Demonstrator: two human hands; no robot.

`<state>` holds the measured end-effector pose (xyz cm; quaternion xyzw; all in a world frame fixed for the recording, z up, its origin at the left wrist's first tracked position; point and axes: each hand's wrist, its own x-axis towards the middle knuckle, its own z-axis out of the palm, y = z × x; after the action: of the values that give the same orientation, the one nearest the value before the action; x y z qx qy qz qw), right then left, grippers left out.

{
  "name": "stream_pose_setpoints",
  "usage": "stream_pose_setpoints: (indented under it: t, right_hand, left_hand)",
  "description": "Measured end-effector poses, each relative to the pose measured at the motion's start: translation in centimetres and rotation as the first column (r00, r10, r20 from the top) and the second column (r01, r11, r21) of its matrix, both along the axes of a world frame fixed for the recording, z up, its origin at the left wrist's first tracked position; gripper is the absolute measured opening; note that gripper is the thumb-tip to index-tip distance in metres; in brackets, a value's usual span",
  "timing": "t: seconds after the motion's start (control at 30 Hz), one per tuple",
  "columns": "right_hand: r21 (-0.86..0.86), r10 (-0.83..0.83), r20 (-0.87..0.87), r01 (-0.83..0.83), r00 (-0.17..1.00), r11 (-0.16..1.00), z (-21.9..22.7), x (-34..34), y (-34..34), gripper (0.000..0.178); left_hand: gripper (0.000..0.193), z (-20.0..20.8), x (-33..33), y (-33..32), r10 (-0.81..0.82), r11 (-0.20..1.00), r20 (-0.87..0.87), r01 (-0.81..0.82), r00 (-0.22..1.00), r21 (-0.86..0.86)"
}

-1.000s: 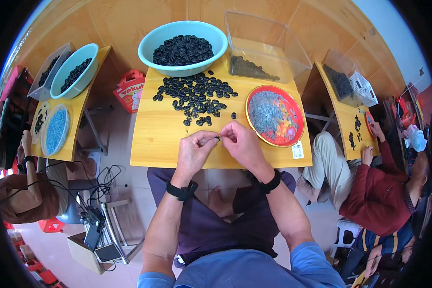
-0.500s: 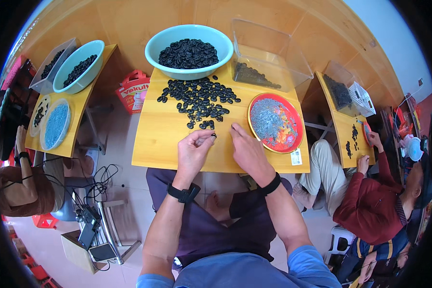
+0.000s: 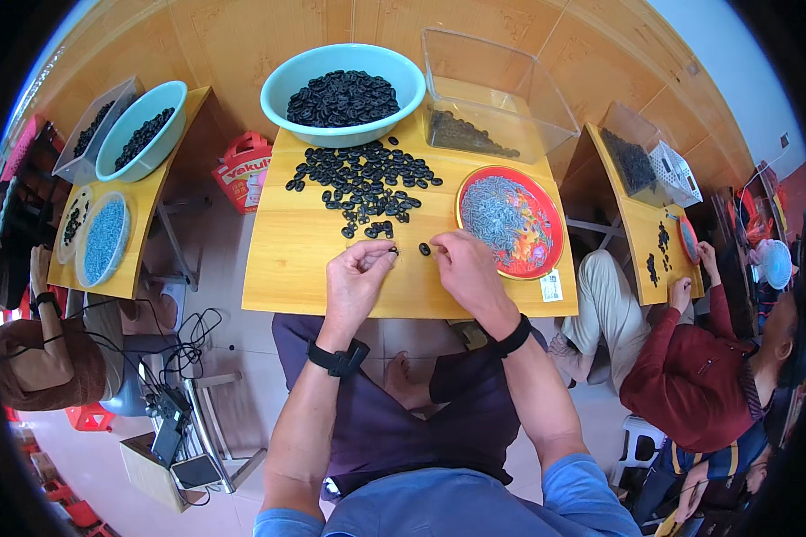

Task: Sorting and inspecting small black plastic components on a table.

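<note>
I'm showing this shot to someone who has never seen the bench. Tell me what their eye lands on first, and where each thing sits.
First comes the teal bowl heaped with small black pieces at the far edge of the wooden table, with a loose scatter of black pieces spilling toward the person. Right of it, the red plate of grey bits stands out. At the near edge, the left hand pinches one black piece and the right hand rests beside another.

Both hands (image 3: 412,277) over loose black rings (image 3: 364,183) on yellow table (image 3: 287,259).
</note>
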<state>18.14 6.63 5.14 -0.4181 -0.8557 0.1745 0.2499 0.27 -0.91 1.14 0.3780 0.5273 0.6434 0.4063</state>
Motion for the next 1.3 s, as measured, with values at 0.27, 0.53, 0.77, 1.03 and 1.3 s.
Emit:
stream_pose_setpoints:
  t: [0.27, 0.53, 0.77, 1.03, 1.3]
  right_hand:
    - [0.001, 0.01, 0.094, -0.01, 0.996, 1.0, -0.1, -1.5, 0.2, 0.012]
    - [-0.309, -0.02, -0.103, -0.013, 0.994, 0.951, 0.1, -0.7, 0.5, 0.015]
    - [-0.609, -0.15, -0.484, -0.209, 0.862, 0.765, -0.2, -0.4, 0.4, 0.015]
    - [-0.365, -0.048, -0.377, -0.1, 0.925, 0.925, 0.6, -1.7, -1.0, 0.022]
    - [-0.509, -0.103, -0.556, -0.24, 0.825, 0.827, -0.4, -1.3, -0.6, 0.014]
  left_hand:
    - [0.016, -0.4, -0.2, 0.0, -0.018, 1.0, 0.051, 0.018, 0.999, -0.002]
    - [0.013, -0.3, -0.6, 0.1, -0.091, 0.996, 0.003, 0.091, 0.996, 0.016]
    - [0.009, -0.2, -0.6, 0.1, -0.17, 0.983, 0.141, 0.159, 0.975, 0.087]
    - [0.01, 0.0, -0.6, 0.0, -0.246, 0.963, 0.1, 0.232, 0.964, 0.135]
    - [0.01, 0.4, -0.7, -0.3, -0.252, 0.967, 0.052, 0.25, 0.966, 0.045]
